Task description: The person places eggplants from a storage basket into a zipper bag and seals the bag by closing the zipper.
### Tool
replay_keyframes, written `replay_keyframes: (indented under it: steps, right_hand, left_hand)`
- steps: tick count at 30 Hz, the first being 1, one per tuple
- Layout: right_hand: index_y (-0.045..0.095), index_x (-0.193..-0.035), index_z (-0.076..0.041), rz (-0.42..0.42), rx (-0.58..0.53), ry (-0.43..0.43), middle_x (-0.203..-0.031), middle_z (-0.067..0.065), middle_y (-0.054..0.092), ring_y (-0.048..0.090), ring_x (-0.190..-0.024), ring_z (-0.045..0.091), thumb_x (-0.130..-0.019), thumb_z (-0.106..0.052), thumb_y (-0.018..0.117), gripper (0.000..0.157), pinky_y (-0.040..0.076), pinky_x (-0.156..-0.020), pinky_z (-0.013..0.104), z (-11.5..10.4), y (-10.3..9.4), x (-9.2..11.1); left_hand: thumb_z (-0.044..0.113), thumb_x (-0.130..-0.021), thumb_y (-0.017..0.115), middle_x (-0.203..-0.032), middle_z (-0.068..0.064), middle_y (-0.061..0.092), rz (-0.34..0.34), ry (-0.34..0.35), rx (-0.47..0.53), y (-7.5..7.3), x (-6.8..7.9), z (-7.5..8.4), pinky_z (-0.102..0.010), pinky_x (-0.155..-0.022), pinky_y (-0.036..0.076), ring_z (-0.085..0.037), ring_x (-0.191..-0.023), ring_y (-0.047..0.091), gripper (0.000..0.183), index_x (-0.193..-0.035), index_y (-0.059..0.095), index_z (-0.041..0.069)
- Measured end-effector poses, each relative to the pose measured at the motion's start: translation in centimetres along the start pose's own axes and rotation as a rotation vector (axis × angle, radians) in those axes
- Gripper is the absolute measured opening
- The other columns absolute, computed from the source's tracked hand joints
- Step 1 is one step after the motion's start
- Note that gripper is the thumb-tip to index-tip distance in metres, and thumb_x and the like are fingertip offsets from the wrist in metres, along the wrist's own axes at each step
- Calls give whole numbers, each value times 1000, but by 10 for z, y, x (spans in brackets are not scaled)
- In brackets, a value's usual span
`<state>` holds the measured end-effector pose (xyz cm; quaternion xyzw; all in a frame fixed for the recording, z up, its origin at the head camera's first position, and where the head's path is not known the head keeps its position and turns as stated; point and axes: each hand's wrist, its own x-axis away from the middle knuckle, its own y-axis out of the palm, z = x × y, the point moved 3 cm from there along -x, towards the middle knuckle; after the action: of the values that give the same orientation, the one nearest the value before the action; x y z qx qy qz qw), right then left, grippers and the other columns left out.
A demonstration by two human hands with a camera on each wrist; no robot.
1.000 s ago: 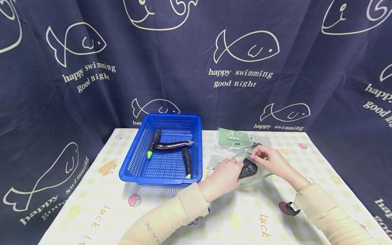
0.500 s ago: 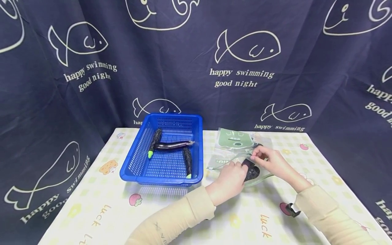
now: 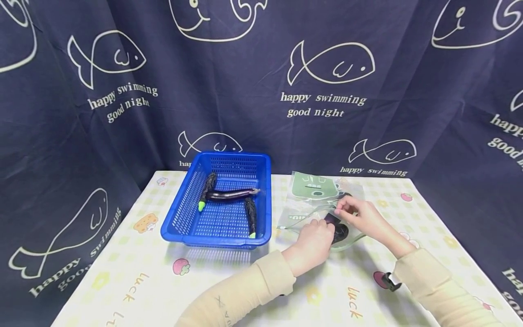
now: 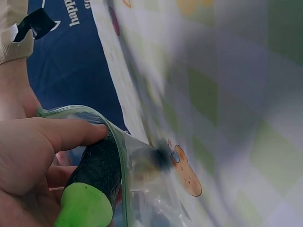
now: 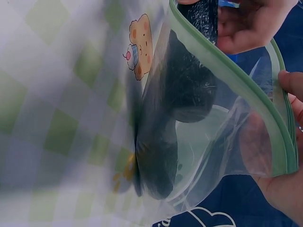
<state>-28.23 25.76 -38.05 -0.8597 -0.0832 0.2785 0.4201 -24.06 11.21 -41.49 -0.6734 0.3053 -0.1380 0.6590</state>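
Observation:
My left hand [image 3: 312, 238] grips a dark, wrinkled eggplant [image 4: 105, 163] with a bright green end. Its fingers lie at the mouth of a clear zip bag [image 3: 298, 213] printed with a green figure. In the right wrist view, the far end of that eggplant [image 5: 191, 90] is inside the bag. Deeper in the bag lies another dark, rounded eggplant [image 5: 158, 163]. My right hand [image 3: 361, 215] pinches the bag's green zip rim between thumb and fingers, and the mouth gapes.
A blue perforated basket [image 3: 216, 240] stands to the left. Inside lie a glossy purple eggplant [image 3: 229, 195] and two wrinkled dark ones with green ends [image 3: 250, 215]. The checked tablecloth [image 3: 229, 281] reaches back to a navy curtain [image 3: 245, 91].
My left hand has moved a little to the right with its eggplant, at the bag's mouth. The right hand stays in place on the rim.

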Motion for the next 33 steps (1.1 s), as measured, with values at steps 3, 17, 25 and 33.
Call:
replay_keyframes:
  steps: [3,17,25,33]
  right_hand:
    - [61,-84,-18,-2,5,-2,-69,-12,56,53,-66,2,-85,-12,68,10,45,-64,19,0,0,0]
    - [61,-84,-17,-12,-20,4,-69,-10,56,52,-65,3,-86,-11,68,10,44,-61,19,-2,0,-2]
    - [60,-84,-17,-27,-40,27,-69,-8,56,52,-62,4,-86,-12,68,9,44,-53,24,-1,0,-3]
    - [61,-83,-16,-9,-31,-6,-69,-9,55,52,-64,3,-85,-10,68,10,45,-60,19,0,1,-3]
  left_hand:
    - [35,-80,70,-90,3,61,-16,-21,3,2,-1,0,-21,-58,44,-11,-76,54,30,-101,59,16]
    - [35,-82,67,-90,1,59,-76,-106,-20,15,-10,8,-22,-68,45,-12,-79,54,31,-102,58,14]
    - [35,-81,68,-93,1,59,-75,-117,-15,18,-11,7,-22,-70,44,-13,-81,55,32,-103,58,14]
    - [40,-81,66,-96,0,60,-31,-112,-53,23,-11,7,-22,-69,44,-13,-82,56,34,-102,58,14]
